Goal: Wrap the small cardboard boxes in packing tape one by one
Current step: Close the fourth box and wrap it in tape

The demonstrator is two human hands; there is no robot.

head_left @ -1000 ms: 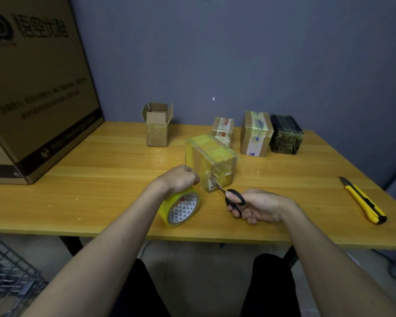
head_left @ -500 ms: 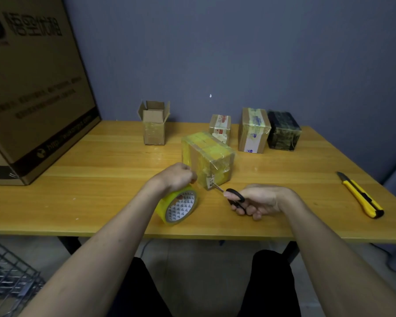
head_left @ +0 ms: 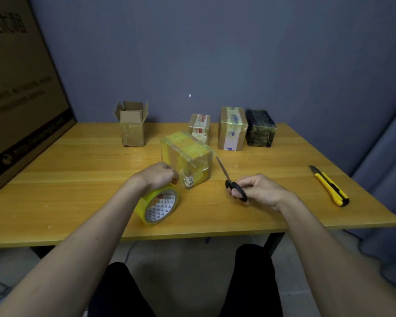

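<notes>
A small cardboard box (head_left: 185, 156) wrapped in yellowish tape stands at the middle of the wooden table (head_left: 78, 175). My left hand (head_left: 159, 176) grips the top of a yellow tape roll (head_left: 157, 205) standing on edge just left of the box. My right hand (head_left: 258, 188) holds black-handled scissors (head_left: 230, 179) to the right of the box, blades shut and pointing away from me, clear of the box.
At the back stand an open-topped small box (head_left: 132, 126), a small labelled box (head_left: 199, 128), a taller taped box (head_left: 232, 128) and a dark wrapped box (head_left: 260, 128). A yellow utility knife (head_left: 329, 186) lies at the right. A large carton (head_left: 21, 92) fills the left.
The scissors have left the box's front corner and moved right, away from the tape. The left hand still grips the roll, now apart from the box.
</notes>
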